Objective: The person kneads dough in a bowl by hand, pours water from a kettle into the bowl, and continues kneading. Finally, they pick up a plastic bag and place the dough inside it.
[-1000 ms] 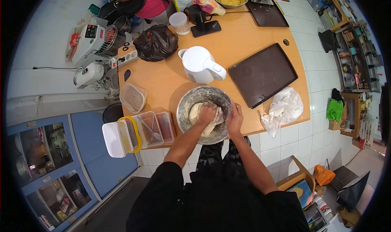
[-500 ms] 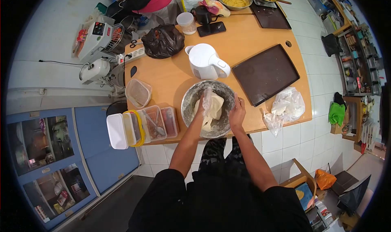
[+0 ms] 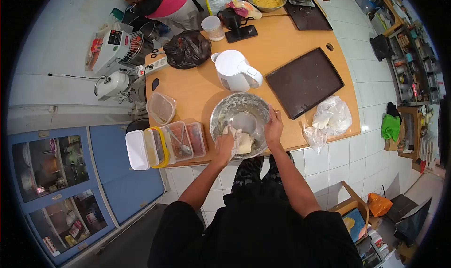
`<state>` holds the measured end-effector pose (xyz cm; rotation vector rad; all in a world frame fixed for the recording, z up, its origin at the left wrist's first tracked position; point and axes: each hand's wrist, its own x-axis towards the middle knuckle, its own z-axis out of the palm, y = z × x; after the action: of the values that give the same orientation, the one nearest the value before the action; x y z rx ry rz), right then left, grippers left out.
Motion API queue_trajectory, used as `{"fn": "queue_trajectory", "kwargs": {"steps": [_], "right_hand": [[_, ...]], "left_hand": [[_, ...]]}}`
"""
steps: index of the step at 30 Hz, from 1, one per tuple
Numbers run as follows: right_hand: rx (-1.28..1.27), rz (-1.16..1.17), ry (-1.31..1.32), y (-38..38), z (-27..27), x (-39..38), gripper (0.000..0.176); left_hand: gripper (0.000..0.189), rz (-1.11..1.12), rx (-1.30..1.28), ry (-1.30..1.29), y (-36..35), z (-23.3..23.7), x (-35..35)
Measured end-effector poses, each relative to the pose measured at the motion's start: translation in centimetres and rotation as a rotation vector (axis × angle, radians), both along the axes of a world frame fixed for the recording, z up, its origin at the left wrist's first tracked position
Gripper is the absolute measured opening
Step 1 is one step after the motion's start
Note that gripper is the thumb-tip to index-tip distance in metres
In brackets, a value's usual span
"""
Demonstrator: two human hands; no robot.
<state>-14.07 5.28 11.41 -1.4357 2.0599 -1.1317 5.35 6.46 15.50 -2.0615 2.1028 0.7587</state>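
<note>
A metal mixing bowl (image 3: 217, 113) with flour-smeared walls stands near the table's front edge. Inside it, a pale lump of dough (image 3: 244, 144) lies against the near wall. My left hand (image 3: 226, 145), in a thin clear plastic glove, reaches into the bowl with its fingers curled on the dough; the glove and dough partly hide the fingertips. On the right side, my right hand (image 3: 274, 128) is bare and grips the bowl's rim. A white electric kettle (image 3: 233, 69) stands just behind the bowl.
Plastic containers (image 3: 177, 140) sit left of the bowl. To the right are a dark baking tray (image 3: 305, 83) and a crumpled clear bag (image 3: 332, 115). A black plastic bag (image 3: 188, 50), a phone (image 3: 241, 34) and a power strip (image 3: 155, 66) lie farther back. Another person (image 3: 176, 4) is beyond the table.
My left hand has moved down toward the near left side of the bowl. The dough, stretched across the middle before, is now bunched there, baring the bottom. My right hand stays at the rim.
</note>
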Motion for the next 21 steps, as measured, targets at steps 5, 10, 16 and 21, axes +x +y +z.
{"fn": "queue_trajectory", "kwargs": {"steps": [5,10,16,21], "right_hand": [[-0.004,-0.032,-0.052,0.1,0.2,0.0,0.067],[0.009,-0.06,-0.047,0.2,0.8,-0.1,0.062],[0.004,-0.057,-0.063,0.0,1.3,0.2,0.063],[-0.039,-0.031,-0.028,0.0,0.9,0.0,0.064]], "left_hand": [[0.058,-0.103,-0.058,-0.181,0.4,-2.7,-2.7],[0.054,-0.159,-0.561,-0.193,-0.7,0.1,-2.8],[0.037,-0.291,-0.332,-0.054,-2.1,-7.5,-1.4],[0.028,-0.313,-0.329,-0.067,-4.8,-7.9,-3.3]]}}
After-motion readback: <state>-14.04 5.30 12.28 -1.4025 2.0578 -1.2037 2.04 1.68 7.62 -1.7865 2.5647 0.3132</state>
